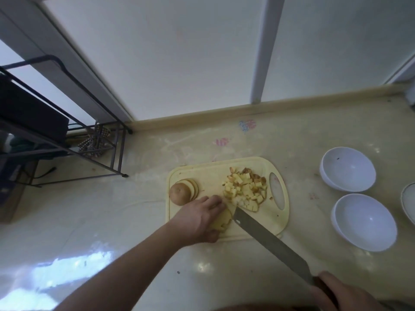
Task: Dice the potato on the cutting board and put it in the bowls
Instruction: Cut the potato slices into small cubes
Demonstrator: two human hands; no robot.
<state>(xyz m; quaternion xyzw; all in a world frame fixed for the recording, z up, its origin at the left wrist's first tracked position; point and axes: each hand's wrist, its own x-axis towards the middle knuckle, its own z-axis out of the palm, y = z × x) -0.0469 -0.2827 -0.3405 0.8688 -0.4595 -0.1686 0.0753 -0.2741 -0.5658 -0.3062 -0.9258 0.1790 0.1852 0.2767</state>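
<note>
**Clerk:** Potato, item one: pale yellow stack of cut potato slices [221,222], lying on the cream plastic cutting board [265,218] under the left hand [197,221]. State of the fingers?

**Checker:** Left fingers [213,202] curled over the stack, pressing and holding it down. Right hand [341,295] wrapped round the dark handle of the long grey steel kitchen knife [269,239]; blade tip sits on the board just beside the stack.

**Clerk:** Handling?

**Checker:** By my judgement: firm, light, wet-faced, so slices may slide on each other. Hold from above, fingertips tucked back from the blade.

**Clerk:** Item two?

**Checker:** Heap of small yellow potato cubes, some with brown skin [246,189], on the board's right part, near the handle hole. Loose and likely to scatter; best scooped together, not picked up singly.

**Clerk:** Item three?

**Checker:** Brown-skinned potato end with fanned round slices [183,191], at the board's left edge. Rounded, may roll.

**Clerk:** Outward?

**Checker:** Two white round ceramic bowls on the glossy beige counter [224,277], right of the board: far bowl [348,169], near bowl [363,223]. No potato in either.
</note>
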